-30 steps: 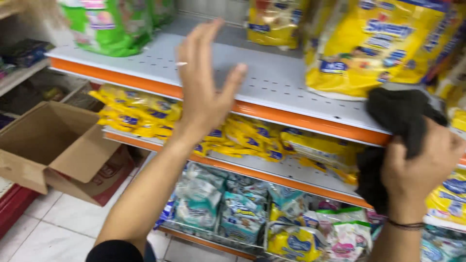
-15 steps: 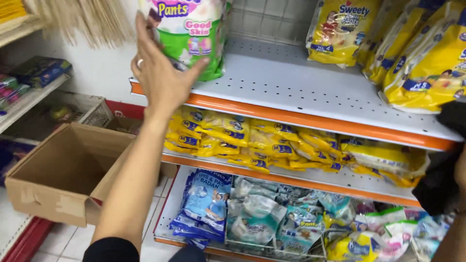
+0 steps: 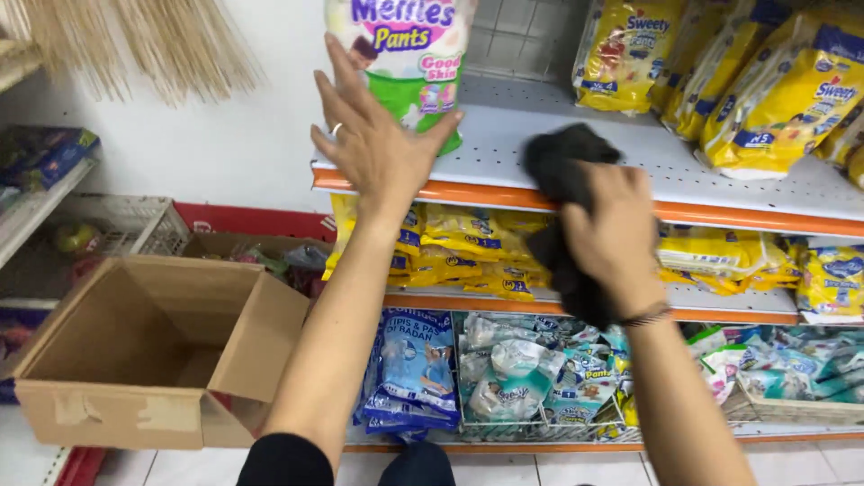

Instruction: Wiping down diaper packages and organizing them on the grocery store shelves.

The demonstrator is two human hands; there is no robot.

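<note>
My left hand [image 3: 373, 144] is spread flat against the front of a green and white diaper pack [image 3: 409, 54] that stands at the left end of the white perforated shelf [image 3: 720, 184]. My right hand [image 3: 612, 238] grips a black cloth [image 3: 562, 193], pressed on the shelf's bare middle and hanging over its orange front edge. Yellow diaper packs [image 3: 765, 81] lean at the shelf's right end.
An open, empty cardboard box [image 3: 148, 355] stands on the floor at lower left. Below the top shelf lie yellow packs [image 3: 468, 252], then blue and green wipe packs [image 3: 486, 373] on the bottom level. A straw broom head [image 3: 135, 45] hangs upper left.
My left hand moved from the air onto the green diaper pack. My right hand brought the black cloth leftwards from the right edge onto the shelf's middle.
</note>
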